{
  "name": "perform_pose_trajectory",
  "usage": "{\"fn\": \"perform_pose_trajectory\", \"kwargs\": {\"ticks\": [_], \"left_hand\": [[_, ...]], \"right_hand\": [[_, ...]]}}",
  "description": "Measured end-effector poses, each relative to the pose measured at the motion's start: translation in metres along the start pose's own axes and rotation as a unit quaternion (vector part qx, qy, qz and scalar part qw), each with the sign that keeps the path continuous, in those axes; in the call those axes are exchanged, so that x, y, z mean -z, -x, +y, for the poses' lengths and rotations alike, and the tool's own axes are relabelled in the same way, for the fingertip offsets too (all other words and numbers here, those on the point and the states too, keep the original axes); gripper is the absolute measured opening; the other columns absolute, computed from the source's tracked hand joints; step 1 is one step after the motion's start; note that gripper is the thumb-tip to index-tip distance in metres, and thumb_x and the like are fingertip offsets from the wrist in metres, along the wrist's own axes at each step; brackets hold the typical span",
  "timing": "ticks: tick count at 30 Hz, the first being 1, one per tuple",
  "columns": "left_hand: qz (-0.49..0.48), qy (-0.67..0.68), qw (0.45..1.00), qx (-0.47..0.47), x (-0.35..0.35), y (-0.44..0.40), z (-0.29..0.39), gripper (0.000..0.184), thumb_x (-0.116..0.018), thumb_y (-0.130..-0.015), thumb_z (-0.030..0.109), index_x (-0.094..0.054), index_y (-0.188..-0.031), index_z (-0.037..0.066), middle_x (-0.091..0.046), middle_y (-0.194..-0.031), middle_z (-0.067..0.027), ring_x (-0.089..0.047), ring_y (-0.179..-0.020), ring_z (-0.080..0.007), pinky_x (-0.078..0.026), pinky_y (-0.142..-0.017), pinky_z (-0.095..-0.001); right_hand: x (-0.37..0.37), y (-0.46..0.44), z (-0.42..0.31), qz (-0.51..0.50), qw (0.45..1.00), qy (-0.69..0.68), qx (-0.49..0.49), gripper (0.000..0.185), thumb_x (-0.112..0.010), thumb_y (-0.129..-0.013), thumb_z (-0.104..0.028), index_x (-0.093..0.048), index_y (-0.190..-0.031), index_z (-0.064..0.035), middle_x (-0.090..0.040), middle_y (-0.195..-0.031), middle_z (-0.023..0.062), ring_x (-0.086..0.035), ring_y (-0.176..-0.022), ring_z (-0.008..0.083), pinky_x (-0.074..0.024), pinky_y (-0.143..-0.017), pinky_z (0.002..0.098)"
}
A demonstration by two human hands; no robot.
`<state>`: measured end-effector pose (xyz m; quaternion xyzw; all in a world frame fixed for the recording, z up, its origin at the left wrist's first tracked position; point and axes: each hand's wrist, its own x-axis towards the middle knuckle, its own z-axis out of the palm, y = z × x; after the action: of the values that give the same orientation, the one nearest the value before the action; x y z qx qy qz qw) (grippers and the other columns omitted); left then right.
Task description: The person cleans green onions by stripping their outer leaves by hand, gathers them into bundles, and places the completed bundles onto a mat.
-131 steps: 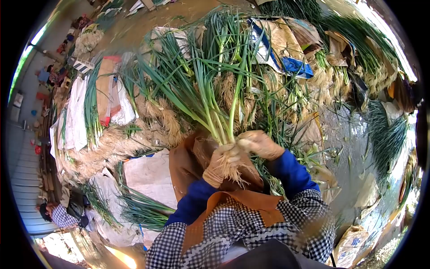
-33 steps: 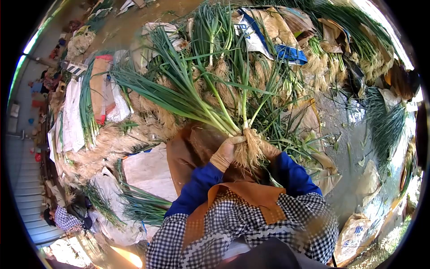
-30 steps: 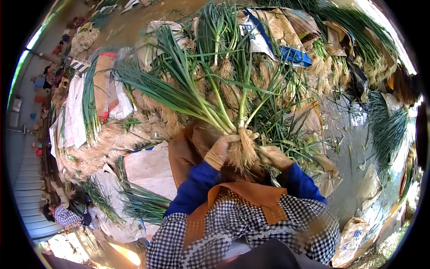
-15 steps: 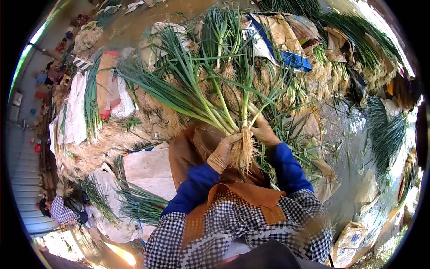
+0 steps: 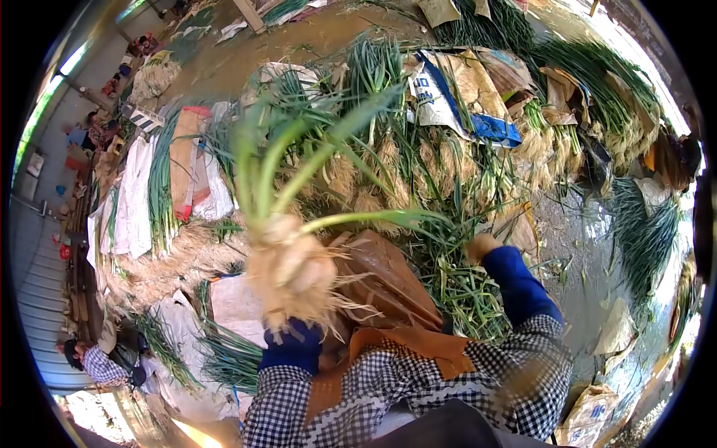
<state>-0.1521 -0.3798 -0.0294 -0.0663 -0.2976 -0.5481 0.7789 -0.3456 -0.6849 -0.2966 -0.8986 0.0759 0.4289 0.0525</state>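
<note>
A bunch of green onions (image 5: 261,172), blurred by motion, is held up on the left with its leaves pointing up and its pale roots (image 5: 287,291) hanging down. My left hand (image 5: 314,272) grips it near the root end, mostly covered by the roots. One leaf sticks out sideways to the right. My right hand (image 5: 482,248) is apart from the bunch, over a heap of loose green leaves and stalks (image 5: 467,291) on my right. Its fingers are turned away and smeared, so I cannot see whether they hold anything.
Rows of green onions with roots (image 5: 392,168) lie ahead. A blue-and-white sack (image 5: 433,101) covers part of them. White sacks (image 5: 127,201) lie left, and a dark green pile (image 5: 642,231) sits right on wet floor (image 5: 579,239). A person (image 5: 104,358) sits at the lower left.
Both hands were together at the base of the bunch over my lap. My left hand has swung it left and up; my right hand has let go and moved right.
</note>
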Motion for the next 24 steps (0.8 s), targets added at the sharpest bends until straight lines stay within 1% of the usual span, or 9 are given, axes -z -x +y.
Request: {"fn": "perform_pose_trajectory", "kwargs": {"ticks": [2, 8, 10, 14, 17, 18, 20, 21, 24], "left_hand": [[-0.173, -0.146, 0.971, 0.074, -0.008, -0.012, 0.036, 0.023, -0.053, -0.088, 0.021, -0.051, -0.111, 0.017, -0.065, -0.082, 0.0031, -0.048, -0.048, -0.0071, -0.041, -0.048, -0.023], [-0.329, -0.273, 0.904, 0.007, -0.045, -0.021, 0.086, 0.012, -0.048, -0.09, 0.017, -0.05, -0.101, 0.013, -0.064, -0.077, -0.0015, -0.049, -0.051, -0.0105, -0.042, -0.041, -0.0261], [-0.389, -0.304, 0.867, 0.063, -0.067, -0.03, 0.101, 0.008, -0.049, -0.089, 0.015, -0.05, -0.096, 0.012, -0.063, -0.077, -0.0012, -0.048, -0.051, -0.0099, -0.039, -0.036, -0.0251], [-0.049, -0.227, 0.965, -0.12, -0.036, -0.021, 0.09, 0.019, -0.048, -0.09, 0.021, -0.049, -0.105, 0.01, -0.061, -0.085, -0.0042, -0.048, -0.051, -0.0093, -0.042, -0.039, -0.023], [0.162, 0.113, 0.967, -0.162, 0.063, -0.001, 0.082, 0.031, -0.047, -0.091, 0.024, -0.045, -0.118, 0.009, -0.058, -0.091, -0.0068, -0.05, -0.054, -0.0093, -0.046, -0.042, -0.0227], [0.21, 0.189, 0.941, -0.187, 0.091, 0.009, 0.071, 0.035, -0.047, -0.091, 0.026, -0.044, -0.123, 0.009, -0.057, -0.094, -0.0077, -0.051, -0.056, -0.0093, -0.047, -0.043, -0.0226], [0.314, 0.012, 0.935, -0.161, 0.131, 0.034, 0.03, 0.042, -0.05, -0.09, 0.027, -0.043, -0.127, 0.008, -0.057, -0.102, -0.0102, -0.054, -0.058, -0.0109, -0.051, -0.049, -0.0235], [0.361, -0.201, 0.905, -0.104, 0.145, 0.047, 0.005, 0.045, -0.053, -0.088, 0.027, -0.042, -0.128, 0.007, -0.057, -0.108, -0.0118, -0.057, -0.06, -0.0124, -0.054, -0.054, -0.0245], [0.246, 0.08, 0.966, 0.025, 0.186, 0.081, -0.045, 0.024, -0.049, -0.086, 0.008, -0.054, -0.109, 0.006, -0.058, -0.101, -0.0114, -0.06, -0.085, -0.0203, -0.054, -0.067, -0.0333]], "right_hand": [[0.021, -0.054, 0.021, 0.409, 0.895, 0.039, 0.171, 0.029, -0.049, -0.087, -0.033, -0.061, -0.094, -0.0079, -0.062, -0.104, 0.0088, -0.06, -0.089, 0.027, -0.0498, -0.076, 0.0367], [0.181, -0.084, -0.028, 0.621, 0.606, -0.492, 0.07, 0.034, -0.054, -0.083, -0.037, -0.062, -0.1, -0.0086, -0.062, -0.098, 0.0097, -0.058, -0.092, 0.028, -0.0449, -0.08, 0.0341], [0.213, -0.056, -0.05, 0.641, 0.63, -0.438, -0.011, 0.044, -0.061, -0.076, -0.048, -0.063, -0.098, -0.0107, -0.063, -0.097, 0.0094, -0.06, -0.09, 0.0255, -0.0455, -0.079, 0.0331], [0.235, -0.061, -0.07, 0.531, 0.782, -0.292, -0.144, 0.049, -0.064, -0.072, -0.051, -0.057, -0.106, -0.0165, -0.064, -0.094, 0.007, -0.063, -0.085, 0.0214, -0.0462, -0.078, 0.034], [0.204, -0.059, -0.056, 0.484, 0.602, -0.634, 0.021, 0.032, -0.057, -0.08, -0.02, -0.055, -0.111, -0.0112, -0.061, -0.101, 0.0067, -0.061, -0.089, 0.0176, -0.0477, -0.076, 0.0326], [0.192, -0.029, -0.062, 0.541, 0.449, -0.706, 0.083, 0.031, -0.054, -0.081, -0.013, -0.054, -0.111, -0.0041, -0.06, -0.097, 0.0068, -0.059, -0.085, 0.0165, -0.0491, -0.07, 0.0283], [0.155, 0.024, -0.062, 0.515, 0.246, -0.796, 0.201, 0.026, -0.053, -0.084, -0.01, -0.054, -0.108, -0.0006, -0.057, -0.091, 0.0037, -0.054, -0.076, 0.009, -0.046, -0.06, 0.0224], [0.126, 0.017, -0.055, 0.471, 0.326, -0.788, 0.226, 0.024, -0.053, -0.085, -0.011, -0.054, -0.106, -0.0014, -0.056, -0.09, 0.0025, -0.052, -0.073, 0.008, -0.0444, -0.059, 0.0214], [0.032, -0.008, -0.056, 0.371, 0.515, -0.765, 0.109, 0.018, -0.055, -0.085, -0.015, -0.056, -0.1, -0.0047, -0.055, -0.084, -0.0012, -0.049, -0.07, 0.0065, -0.041, -0.059, 0.0193]]}}
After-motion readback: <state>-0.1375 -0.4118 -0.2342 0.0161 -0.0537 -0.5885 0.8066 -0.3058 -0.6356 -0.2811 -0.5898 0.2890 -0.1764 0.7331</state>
